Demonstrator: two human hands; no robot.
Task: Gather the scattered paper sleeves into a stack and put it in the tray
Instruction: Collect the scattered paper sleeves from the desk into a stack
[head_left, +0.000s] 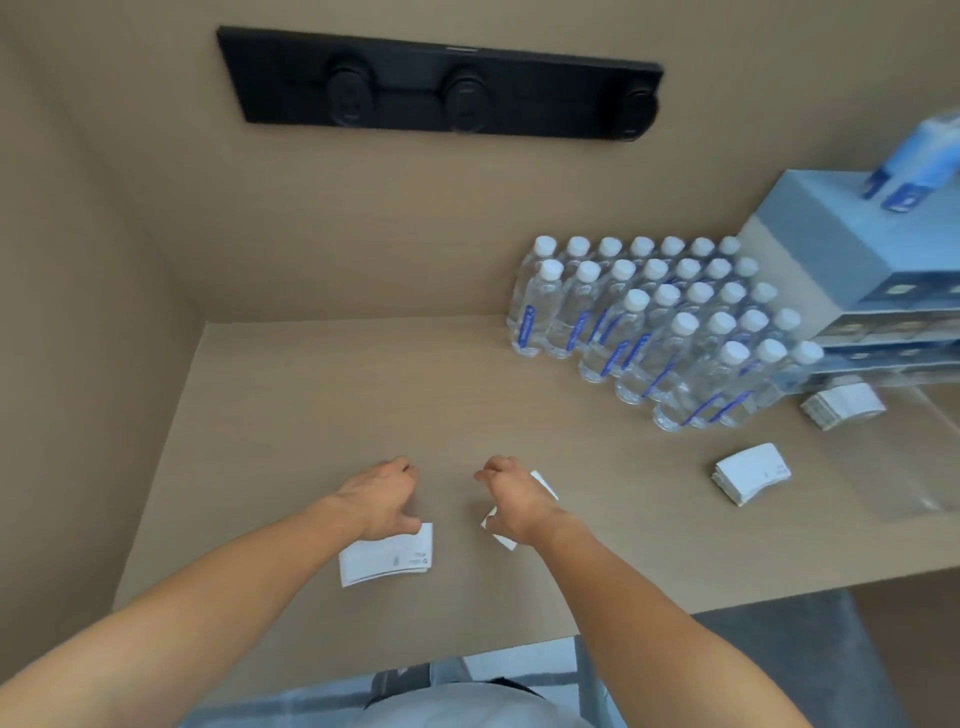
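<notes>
A: Where are the paper sleeves lying right now?

B: In three places I can make out. A small pile of sleeves (387, 556) is sitting under the heel of the left hand (382, 501). Another sleeve (519, 512) is peeking out from beneath the right hand (511, 501). A third bundle (750, 473) is lying well apart, over to the right. A thicker stack (841, 405) is resting further right, on what looks like a clear tray (930, 467), though its outline is hard to read.

A: And the hands?

B: Both are hovering palm down with fingers loosely curled, neither one clamping anything. The left thumb is touching the top edge of its pile; the right is covering its sleeve, and I cannot tell whether it is pinching it.

A: How should the gathering go?

B: My judgement: slide, don't lift. Press flat, sweep the right sleeve onto the left pile, then square the curved edges against the tabletop (311, 405).

A: Room to move?

B: Plenty in the middle, where the counter is lying bare. The front edge is running just behind the left pile, so I'd push away from it. The water bottles (670, 332) are crowding the route to the tray.
</notes>
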